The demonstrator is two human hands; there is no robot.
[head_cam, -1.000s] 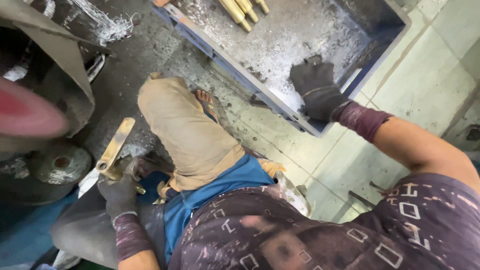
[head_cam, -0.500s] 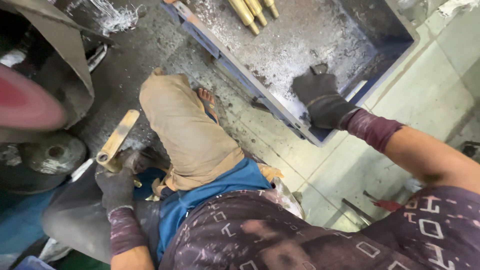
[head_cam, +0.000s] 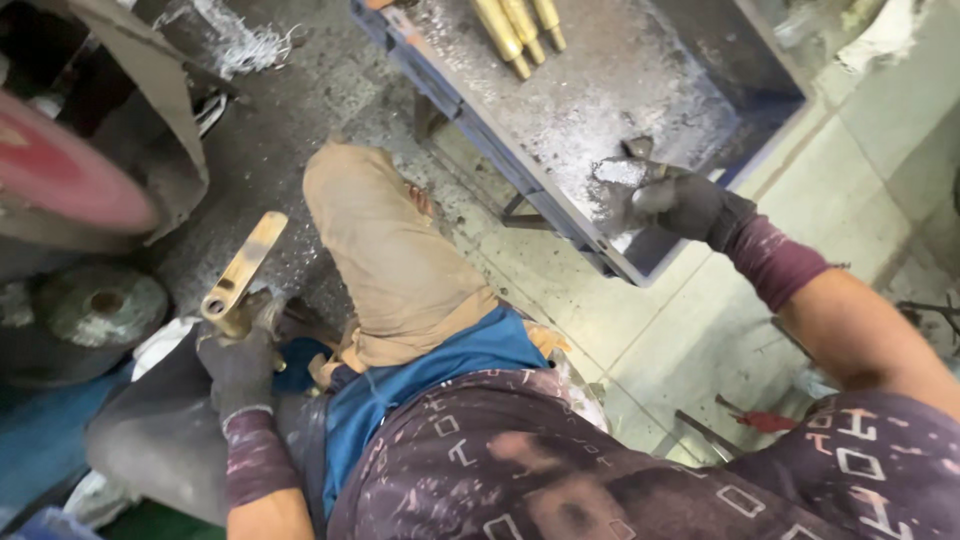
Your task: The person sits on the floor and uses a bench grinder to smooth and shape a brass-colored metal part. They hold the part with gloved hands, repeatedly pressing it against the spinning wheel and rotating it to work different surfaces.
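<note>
My left hand (head_cam: 240, 360), in a dark glove, grips a flat brass bar (head_cam: 243, 268) with a hole near its lower end; the bar points up and away beside my left knee. My right hand (head_cam: 665, 200), also gloved, reaches out over the near corner of a shallow blue metal tray (head_cam: 480, 140) dusted with grey shavings. Its fingers are curled around a small clump of grey metal, with a small dark piece showing above the fingers. Several brass rods (head_cam: 515, 25) lie at the far end of the tray.
A grinding machine with a red wheel (head_cam: 60, 170) and its metal guard stands at the left. A round metal disc (head_cam: 85, 305) lies on the floor below it. My tan-trousered leg (head_cam: 385, 250) stretches between them. Pale floor tiles lie at the right, with a red-handled tool (head_cam: 760, 420) on them.
My right hand has drawn back toward the tray's near corner and curled around a grey clump. My left hand has lifted the brass bar slightly higher.
</note>
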